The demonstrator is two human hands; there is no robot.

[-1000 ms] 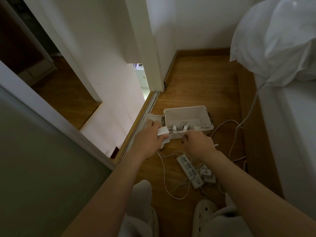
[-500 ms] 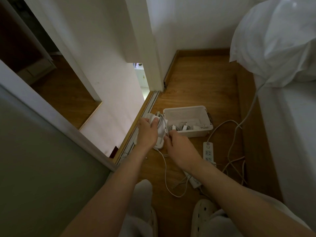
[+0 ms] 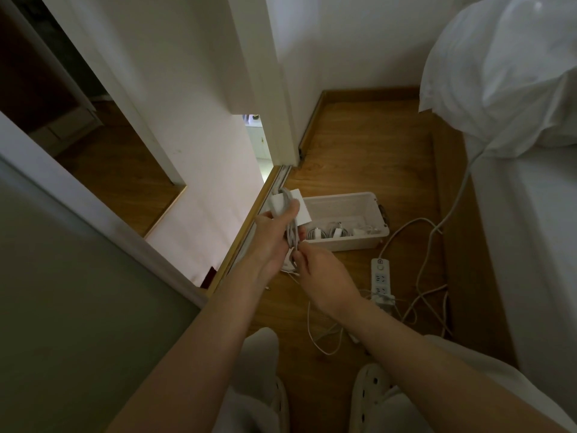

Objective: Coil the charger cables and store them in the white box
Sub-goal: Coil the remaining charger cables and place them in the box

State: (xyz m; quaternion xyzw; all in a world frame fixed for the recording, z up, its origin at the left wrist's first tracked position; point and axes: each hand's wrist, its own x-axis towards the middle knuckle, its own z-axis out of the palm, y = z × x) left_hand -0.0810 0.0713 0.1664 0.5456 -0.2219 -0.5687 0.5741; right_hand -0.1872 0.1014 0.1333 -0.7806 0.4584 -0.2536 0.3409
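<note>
While hands (image 3: 271, 242) (image 3: 324, 276) grip cable (image 3: 292, 234), white box (image 3: 349, 244) beside

**Two hands hold a charger and its cable beside a white box**

A person's left hand (image 3: 273, 237) grips a white charger adapter (image 3: 279, 203) with its cable (image 3: 292, 235) looped over it, just left of the white box (image 3: 349, 245), which sits on a wooden floor (image 3: 359, 151). The right hand (image 3: 321, 276) pinches the cable near the box's front left corner. Coiled cables (image 3: 327, 233) lie inside the box. A white power strip (image 3: 380, 278) lies just in front of the box's right end, with loose cords (image 3: 415, 307) near it.
</note>
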